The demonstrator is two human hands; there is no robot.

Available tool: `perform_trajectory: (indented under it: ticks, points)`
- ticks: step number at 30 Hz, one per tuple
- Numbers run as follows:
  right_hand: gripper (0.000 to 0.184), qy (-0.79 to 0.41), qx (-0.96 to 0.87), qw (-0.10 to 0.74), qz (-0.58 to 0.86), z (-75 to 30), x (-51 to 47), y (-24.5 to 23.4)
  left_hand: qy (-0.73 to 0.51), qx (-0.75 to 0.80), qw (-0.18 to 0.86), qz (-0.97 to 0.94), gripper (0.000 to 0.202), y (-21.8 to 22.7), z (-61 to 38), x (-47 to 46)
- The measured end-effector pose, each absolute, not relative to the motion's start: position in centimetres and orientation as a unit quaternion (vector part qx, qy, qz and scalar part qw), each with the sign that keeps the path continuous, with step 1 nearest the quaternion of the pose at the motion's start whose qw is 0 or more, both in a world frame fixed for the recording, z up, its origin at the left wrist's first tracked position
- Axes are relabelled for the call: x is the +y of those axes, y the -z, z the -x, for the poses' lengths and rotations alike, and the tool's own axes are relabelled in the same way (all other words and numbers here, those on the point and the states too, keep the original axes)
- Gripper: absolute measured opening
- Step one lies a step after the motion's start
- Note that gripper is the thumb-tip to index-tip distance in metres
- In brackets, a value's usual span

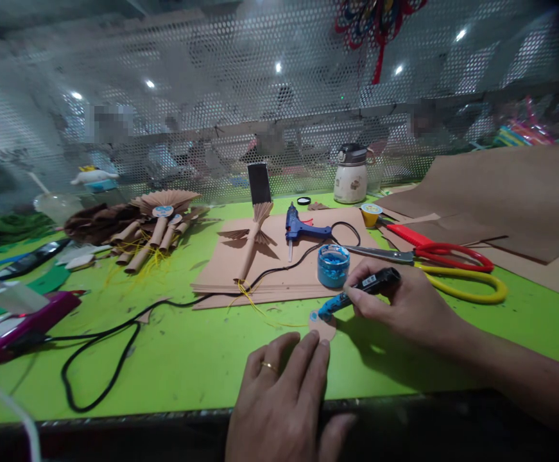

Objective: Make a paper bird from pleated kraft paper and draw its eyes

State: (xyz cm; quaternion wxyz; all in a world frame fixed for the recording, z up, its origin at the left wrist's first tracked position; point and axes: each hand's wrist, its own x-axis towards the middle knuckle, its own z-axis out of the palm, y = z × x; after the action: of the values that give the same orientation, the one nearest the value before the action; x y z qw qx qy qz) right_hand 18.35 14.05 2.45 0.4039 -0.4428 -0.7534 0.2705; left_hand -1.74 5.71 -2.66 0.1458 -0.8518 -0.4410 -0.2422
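Observation:
My left hand [283, 398] lies flat on the green table, fingertips pressing the near edge of a small round brown paper disc [325, 329]. My right hand [402, 305] is closed round a black marker with a blue tip [356, 292]. The tip touches the disc's left edge, where a blue spot shows. Just behind the pen stands an open jar of blue paint [333, 265].
A stack of brown paper [221, 269] carries a folded paper fan [256, 234] and a blue glue gun [296, 228], whose black cord [115, 366] loops left. Red scissors [428, 251] and yellow scissors [472, 285] lie right. A white jar [351, 176] stands by the mesh wall.

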Motion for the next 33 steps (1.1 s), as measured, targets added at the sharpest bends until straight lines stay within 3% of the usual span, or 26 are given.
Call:
perform_trajectory:
  ticks: [33]
  points:
    - [0.008,-0.301,-0.747,0.413,0.424,-18.15,13.58,-2.32,0.276,-0.458,0.124,0.836,0.049,2.96,1.23,5.55]
